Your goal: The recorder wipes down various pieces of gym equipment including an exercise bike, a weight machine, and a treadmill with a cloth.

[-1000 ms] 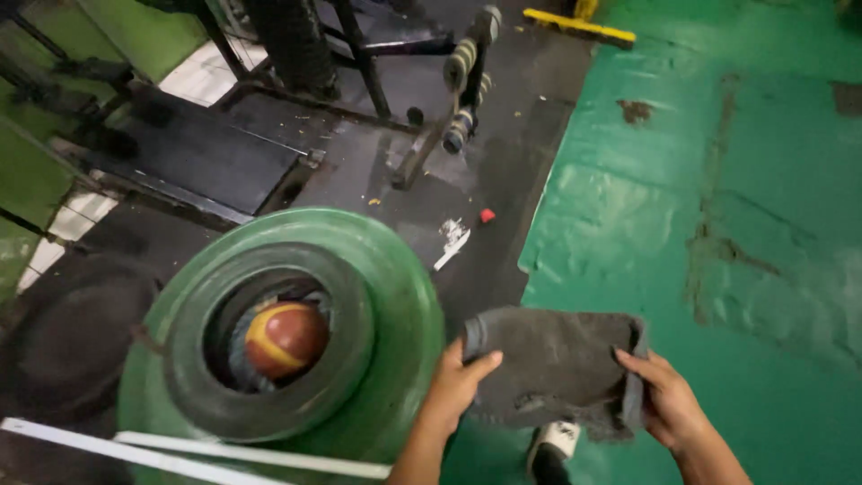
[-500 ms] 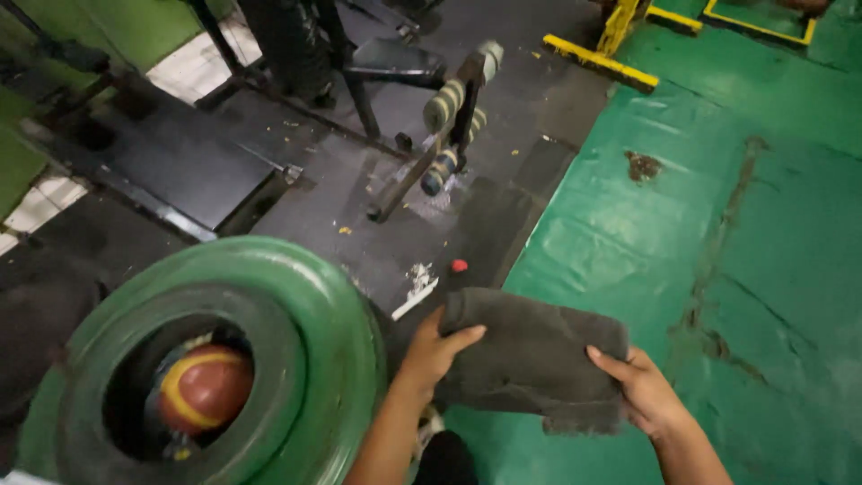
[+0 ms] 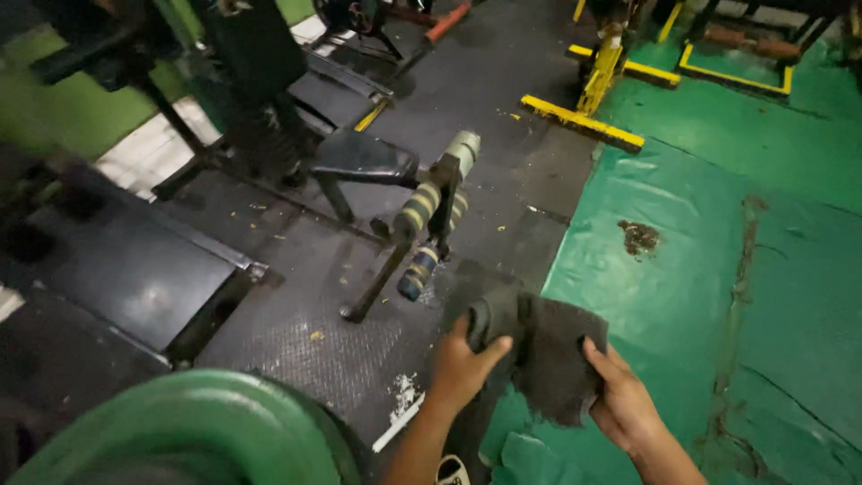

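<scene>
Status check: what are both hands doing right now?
Left hand and right hand both grip dark grey cloth. Cloth off the floor. Padded machine arm ahead.

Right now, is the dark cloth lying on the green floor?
No, the dark cloth is held up above the floor, gripped between the left hand and the right hand.

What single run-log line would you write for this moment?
left hand: grips dark grey cloth | right hand: grips same cloth | nearby: green tyre, padded exercise machine | floor: green mat

Likely a gym: padded exercise machine (image 3: 422,216), black rubber mats (image 3: 314,332), green floor (image 3: 718,269)
</scene>
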